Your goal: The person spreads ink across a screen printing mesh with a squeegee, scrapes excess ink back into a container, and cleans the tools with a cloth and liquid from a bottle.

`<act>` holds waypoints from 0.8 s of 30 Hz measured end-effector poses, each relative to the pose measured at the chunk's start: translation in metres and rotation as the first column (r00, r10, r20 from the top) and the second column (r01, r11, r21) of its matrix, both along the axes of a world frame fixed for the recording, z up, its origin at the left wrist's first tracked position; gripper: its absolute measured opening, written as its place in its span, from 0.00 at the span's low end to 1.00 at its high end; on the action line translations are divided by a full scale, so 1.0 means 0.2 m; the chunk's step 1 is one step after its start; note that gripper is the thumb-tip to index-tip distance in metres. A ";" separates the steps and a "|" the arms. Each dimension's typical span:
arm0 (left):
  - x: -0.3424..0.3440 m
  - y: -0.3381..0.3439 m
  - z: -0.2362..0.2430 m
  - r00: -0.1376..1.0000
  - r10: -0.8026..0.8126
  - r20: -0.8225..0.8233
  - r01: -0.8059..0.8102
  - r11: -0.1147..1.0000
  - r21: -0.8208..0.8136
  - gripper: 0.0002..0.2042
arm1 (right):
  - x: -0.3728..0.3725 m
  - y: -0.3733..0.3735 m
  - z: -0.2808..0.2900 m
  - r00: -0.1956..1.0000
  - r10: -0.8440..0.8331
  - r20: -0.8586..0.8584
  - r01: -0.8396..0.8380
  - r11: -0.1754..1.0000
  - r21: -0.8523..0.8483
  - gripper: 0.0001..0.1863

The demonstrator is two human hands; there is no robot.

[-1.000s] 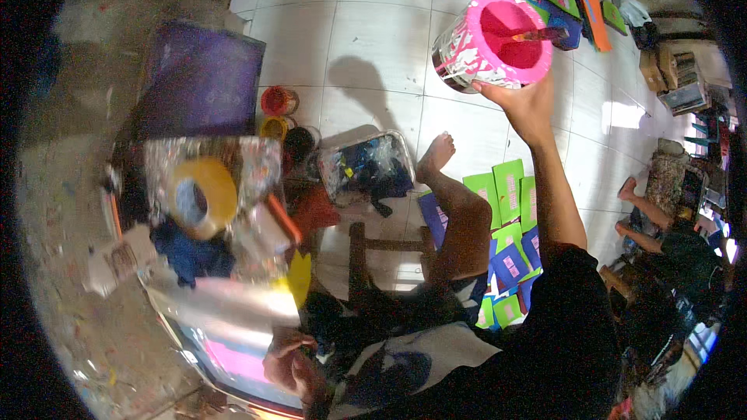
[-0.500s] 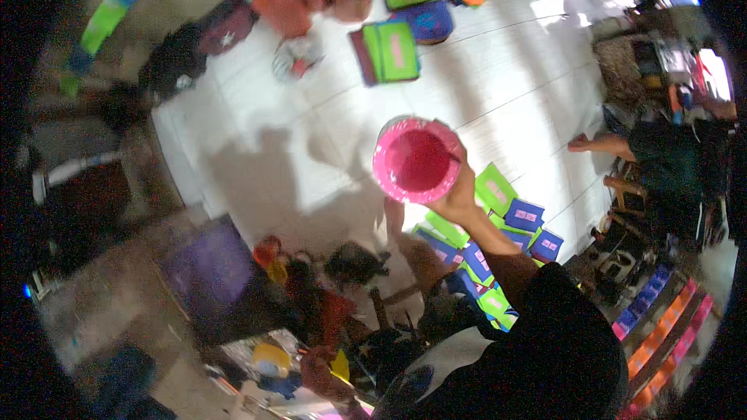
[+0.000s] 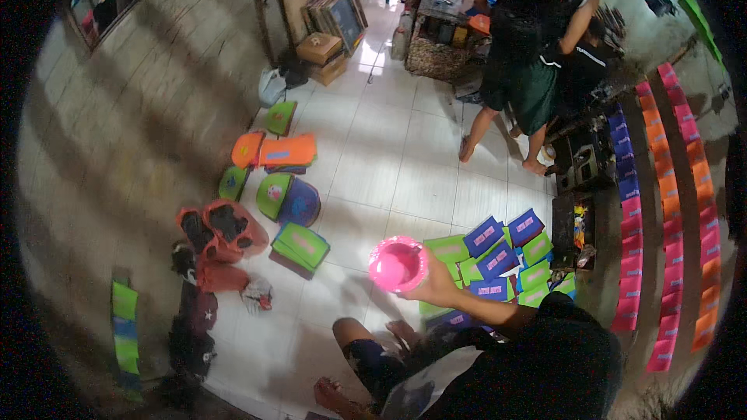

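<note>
My right hand [image 3: 436,286] grips the side of a round pink plastic cup [image 3: 397,264], whose wide mouth faces up toward me. Its inside is a darker pink, and I cannot make out whether anything lies in it. Under and behind that forearm, green and blue printed cloth pieces [image 3: 498,260] lie spread in overlapping piles on the floor. At the lower edge, what looks like my left hand [image 3: 336,398] is blurred and dim, left of my bent leg [image 3: 354,334]. Its fingers cannot be made out.
Left along the wall lie a green stack [image 3: 301,247], caps [image 3: 284,198], an orange piece [image 3: 288,152] and red bags [image 3: 233,229]. Pink, orange and blue strips [image 3: 665,249] hang at the right. Someone in dark shorts [image 3: 529,93] stands at the back right, before a low cabinet [image 3: 576,163].
My view has swung from the bench clutter toward the room's far end. The pink cup stays in my right hand and now appears smaller and lower in the picture.
</note>
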State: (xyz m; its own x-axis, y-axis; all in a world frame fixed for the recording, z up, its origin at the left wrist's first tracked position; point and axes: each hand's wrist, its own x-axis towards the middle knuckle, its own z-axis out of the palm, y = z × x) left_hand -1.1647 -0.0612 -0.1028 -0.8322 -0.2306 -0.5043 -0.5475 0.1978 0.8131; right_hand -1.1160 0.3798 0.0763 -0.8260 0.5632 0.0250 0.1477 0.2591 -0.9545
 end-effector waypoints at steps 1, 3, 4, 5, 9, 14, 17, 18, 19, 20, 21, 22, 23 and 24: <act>-0.04 0.04 -0.05 0.999 -0.009 0.031 0.010 0.999 -0.038 0.14 | 0.02 0.03 0.01 0.997 -0.073 0.001 0.073 0.997 -0.009 0.50; -0.14 0.09 -0.12 0.992 -0.024 0.121 0.034 0.996 -0.087 0.18 | -0.02 0.12 0.10 0.982 -0.171 0.074 0.169 0.985 0.037 0.49; -0.20 0.14 -0.16 0.984 -0.045 0.173 0.060 0.995 -0.079 0.17 | -0.06 0.18 0.15 0.962 -0.247 0.116 0.239 0.968 0.074 0.49; -0.27 0.18 -0.18 0.970 -0.068 0.233 0.084 0.994 -0.063 0.17 | -0.12 0.24 0.19 0.938 -0.312 0.152 0.298 0.949 0.105 0.48; -0.67 0.43 -0.30 0.902 -0.176 0.394 0.189 0.982 0.007 0.16 | -0.37 0.50 -0.02 0.896 -0.440 0.067 0.437 0.898 0.054 0.49; -1.46 0.98 -0.32 0.847 -0.315 0.428 0.329 0.943 0.043 0.14 | -0.66 0.92 -0.03 0.701 -0.676 0.227 0.661 0.735 0.148 0.51; -1.99 1.37 -0.32 0.824 -0.391 0.411 0.406 0.912 0.053 0.13 | -0.86 1.26 0.00 0.633 -0.759 0.154 0.749 0.651 0.125 0.50; -2.16 1.51 -0.34 0.819 -0.425 0.386 0.436 0.898 0.065 0.12 | -0.92 1.37 0.02 0.619 -0.774 0.134 0.773 0.631 0.074 0.48; -2.33 1.68 -0.36 0.814 -0.455 0.361 0.458 0.885 0.082 0.12 | -0.97 1.50 0.00 0.589 -0.799 0.123 0.791 0.601 0.112 0.48; -2.50 1.87 -0.39 0.809 -0.488 0.328 0.482 0.870 0.104 0.12 | -1.02 1.62 -0.02 0.559 -0.821 0.113 0.807 0.570 0.151 0.47; -2.64 2.08 -0.42 0.805 -0.514 0.296 0.502 0.856 0.123 0.11 | -1.05 1.74 -0.06 0.549 -0.827 0.122 0.813 0.562 0.148 0.47; -2.77 2.30 -0.43 0.800 -0.535 0.271 0.516 0.845 0.144 0.11 | -1.11 1.88 -0.06 0.542 -0.829 0.136 0.820 0.557 0.131 0.47; -2.91 2.54 -0.43 0.788 -0.566 0.241 0.540 0.824 0.171 0.11 | -1.18 2.03 -0.06 0.526 -0.838 0.144 0.833 0.542 0.111 0.48; -2.99 2.78 -0.46 0.778 -0.589 0.218 0.554 0.807 0.203 0.10 | -1.21 2.20 -0.15 0.531 -0.841 0.101 0.830 0.540 0.138 0.49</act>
